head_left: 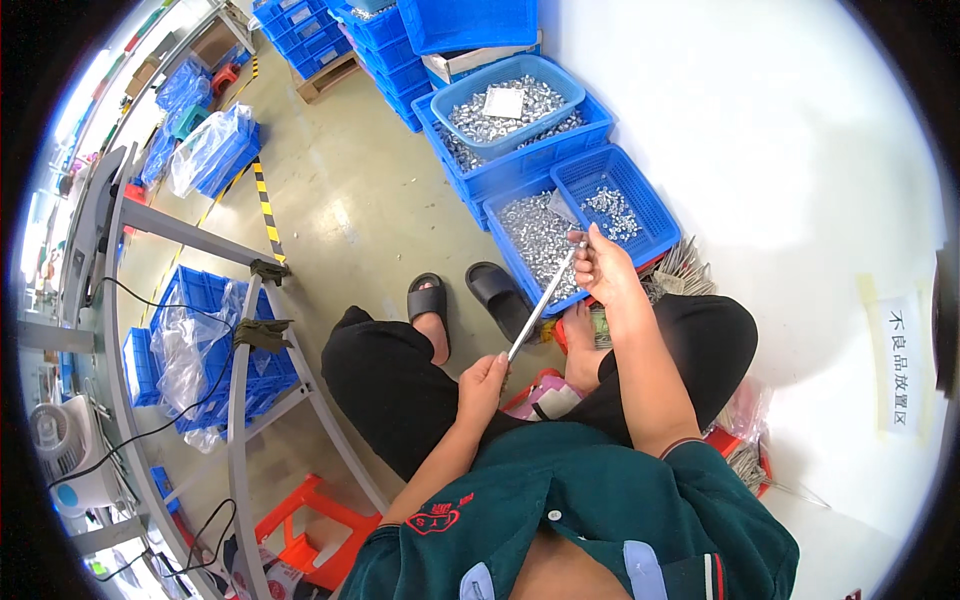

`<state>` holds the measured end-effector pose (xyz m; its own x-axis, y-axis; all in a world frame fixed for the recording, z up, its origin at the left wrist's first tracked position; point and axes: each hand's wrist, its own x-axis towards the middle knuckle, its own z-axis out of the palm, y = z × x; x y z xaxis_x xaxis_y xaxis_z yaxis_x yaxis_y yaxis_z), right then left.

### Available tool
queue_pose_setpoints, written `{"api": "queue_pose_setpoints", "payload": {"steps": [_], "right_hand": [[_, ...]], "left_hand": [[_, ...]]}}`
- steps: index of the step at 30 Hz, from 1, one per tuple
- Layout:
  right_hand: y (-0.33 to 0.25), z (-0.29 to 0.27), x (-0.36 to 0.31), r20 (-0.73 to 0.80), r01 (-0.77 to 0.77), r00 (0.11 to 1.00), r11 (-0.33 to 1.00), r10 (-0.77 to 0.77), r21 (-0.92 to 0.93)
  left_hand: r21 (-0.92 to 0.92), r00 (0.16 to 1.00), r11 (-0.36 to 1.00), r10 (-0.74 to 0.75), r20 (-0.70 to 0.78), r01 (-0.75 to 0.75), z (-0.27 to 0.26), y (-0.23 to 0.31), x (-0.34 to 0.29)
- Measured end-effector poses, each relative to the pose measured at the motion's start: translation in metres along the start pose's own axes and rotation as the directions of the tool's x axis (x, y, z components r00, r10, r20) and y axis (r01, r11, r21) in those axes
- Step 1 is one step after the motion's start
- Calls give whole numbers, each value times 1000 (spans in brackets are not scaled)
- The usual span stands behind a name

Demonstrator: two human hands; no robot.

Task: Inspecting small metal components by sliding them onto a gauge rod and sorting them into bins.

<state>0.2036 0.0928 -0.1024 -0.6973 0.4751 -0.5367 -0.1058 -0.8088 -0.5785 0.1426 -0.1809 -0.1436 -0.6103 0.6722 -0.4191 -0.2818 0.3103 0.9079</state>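
Observation:
A thin silvery metal rod [542, 301] slants between my two hands in front of my lap. My left hand [482, 388] is closed around its near, lower end. At the far, upper end my right hand [602, 265] pinches the rod, above the near edge of a blue crate [497, 222]. That crate holds many small shiny metal parts [538, 235]. A blue mesh basket [655, 232] rests over its right side, with a smaller heap of little metal pieces [612, 212] inside.
Behind stands a larger blue crate [470, 185] carrying a light blue tub [570, 95] of metal parts. Bundled thin rods [680, 272] lie by the white wall [780, 180]. To my left are a grey metal frame [242, 400], a red stool [330, 512] and blue crates [262, 365].

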Motion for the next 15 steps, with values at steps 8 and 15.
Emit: {"api": "queue_pose_setpoints", "payload": {"steps": [8, 15], "right_hand": [[2, 11, -3, -8, 54, 999, 997, -53, 51], [5, 4, 3, 82, -74, 995, 960, 54, 269]], "left_hand": [[19, 1000, 1000, 7, -26, -7, 0, 1, 0], [-56, 1000, 998, -4, -6, 4, 0, 2, -1]]}}
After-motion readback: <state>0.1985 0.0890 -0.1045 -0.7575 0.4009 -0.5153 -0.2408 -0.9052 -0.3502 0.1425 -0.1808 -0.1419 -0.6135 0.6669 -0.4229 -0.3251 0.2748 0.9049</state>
